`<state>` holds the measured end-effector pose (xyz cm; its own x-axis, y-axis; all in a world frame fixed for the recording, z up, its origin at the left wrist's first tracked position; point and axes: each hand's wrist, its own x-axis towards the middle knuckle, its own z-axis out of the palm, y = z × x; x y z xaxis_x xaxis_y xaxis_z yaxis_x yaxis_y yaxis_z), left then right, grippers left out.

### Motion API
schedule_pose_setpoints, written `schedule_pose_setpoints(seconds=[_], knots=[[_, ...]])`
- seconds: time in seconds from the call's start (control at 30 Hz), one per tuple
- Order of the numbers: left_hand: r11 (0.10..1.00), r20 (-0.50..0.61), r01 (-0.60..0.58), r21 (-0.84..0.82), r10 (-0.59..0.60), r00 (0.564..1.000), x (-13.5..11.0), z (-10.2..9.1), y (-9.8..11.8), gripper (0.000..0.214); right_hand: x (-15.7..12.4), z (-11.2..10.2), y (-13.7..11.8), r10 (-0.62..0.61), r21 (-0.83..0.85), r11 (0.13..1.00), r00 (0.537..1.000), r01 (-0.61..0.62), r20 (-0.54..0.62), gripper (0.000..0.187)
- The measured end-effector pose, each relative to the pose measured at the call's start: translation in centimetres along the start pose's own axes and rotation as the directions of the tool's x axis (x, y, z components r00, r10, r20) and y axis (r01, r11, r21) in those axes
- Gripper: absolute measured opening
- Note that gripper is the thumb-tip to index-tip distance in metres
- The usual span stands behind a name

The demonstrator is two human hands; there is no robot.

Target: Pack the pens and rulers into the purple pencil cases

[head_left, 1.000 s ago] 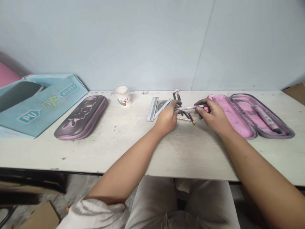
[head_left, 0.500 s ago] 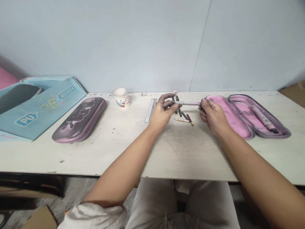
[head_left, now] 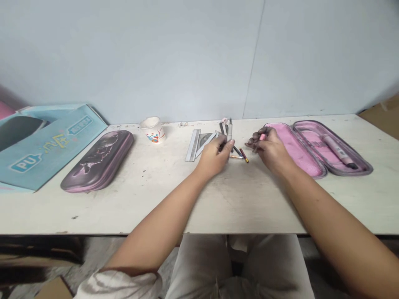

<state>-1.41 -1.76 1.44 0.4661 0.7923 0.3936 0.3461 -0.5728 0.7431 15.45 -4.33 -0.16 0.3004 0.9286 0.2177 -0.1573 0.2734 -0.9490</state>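
My left hand [head_left: 213,157] is curled over a slim pale pen [head_left: 229,132], which stands nearly upright above its fingers. My right hand [head_left: 271,151] pinches a small pink piece [head_left: 262,137], probably a pen cap, a short way to the right of the pen. Just beyond the left hand are a metal ruler [head_left: 193,145] and a clear set square [head_left: 206,141]. Several dark pens [head_left: 237,151] and a short pencil [head_left: 237,157] lie between my hands, partly hidden by the left fingers.
An open pink-lined pencil case [head_left: 294,145] lies at the right, holding a pink marker [head_left: 336,151]. To the left are a closed dark pencil case [head_left: 97,161], a paper cup [head_left: 152,129] and a blue box [head_left: 52,139]. A wall runs behind the white table [head_left: 249,203].
My hands have moved apart. The pen, held level between them before, now stands nearly upright in my left hand. My right hand has moved right and holds the small pink piece.
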Motion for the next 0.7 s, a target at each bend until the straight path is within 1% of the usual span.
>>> schedule_pose_setpoints(seconds=[0.07, 0.1, 0.17, 0.23, 0.3, 0.4, 0.5, 0.57, 0.63, 0.7], knots=[[0.977, 0.054, -0.076, 0.197, 0.066, 0.996, -0.2, 0.2, 0.3, 0.032, 0.1, 0.0, -0.4, -0.088, 0.049, 0.995, 0.996, 0.088, -0.011, 0.036], [0.959, 0.085, -0.124, 0.255, 0.105, 0.991, -0.3, 0.3, 0.4, 0.031, 0.0, 0.0, -0.7, -0.128, 0.059, 0.99, 0.992, 0.128, -0.014, 0.034], [0.927, 0.128, -0.2, 0.317, 0.167, 0.978, -0.5, 0.6, 0.4, 0.03, -0.1, 0.0, -1.2, -0.187, 0.065, 0.98, 0.982, 0.189, -0.022, 0.031], [0.907, 0.152, -0.238, 0.346, 0.196, 0.969, -0.6, 0.8, 0.3, 0.028, -0.1, 0.0, -1.5, -0.215, 0.077, 0.973, 0.976, 0.217, -0.034, 0.029], [0.897, 0.18, -0.255, 0.362, 0.201, 0.963, -0.7, 1.0, 0.2, 0.028, -0.1, -0.2, -1.7, -0.219, 0.097, 0.97, 0.975, 0.223, -0.046, 0.028], [0.889, 0.229, -0.275, 0.365, 0.2, 0.953, -0.9, 1.1, 0.1, 0.027, -0.1, -0.3, -1.9, -0.211, 0.132, 0.968, 0.976, 0.215, -0.047, 0.026], [0.894, 0.24, -0.281, 0.35, 0.205, 0.949, -1.0, 1.2, 0.2, 0.024, -0.3, -0.2, -1.7, -0.186, 0.145, 0.972, 0.982, 0.187, -0.019, 0.026], [0.91, 0.229, -0.259, 0.324, 0.191, 0.955, -0.9, 1.2, 0.3, 0.024, -0.5, -0.1, -1.5, -0.154, 0.119, 0.982, 0.987, 0.147, 0.049, 0.028], [0.943, 0.223, -0.21, 0.26, 0.152, 0.963, -0.9, 1.0, 0.7, 0.026, -0.8, 0.0, -1.3, -0.093, 0.055, 0.995, 0.981, 0.085, 0.171, 0.03], [0.987, 0.266, -0.113, 0.118, 0.078, 0.961, -0.9, 0.7, 1.1, 0.029, -1.1, -0.1, -1.6, -0.013, -0.009, 1.0, 0.959, 0.017, 0.283, 0.031]])
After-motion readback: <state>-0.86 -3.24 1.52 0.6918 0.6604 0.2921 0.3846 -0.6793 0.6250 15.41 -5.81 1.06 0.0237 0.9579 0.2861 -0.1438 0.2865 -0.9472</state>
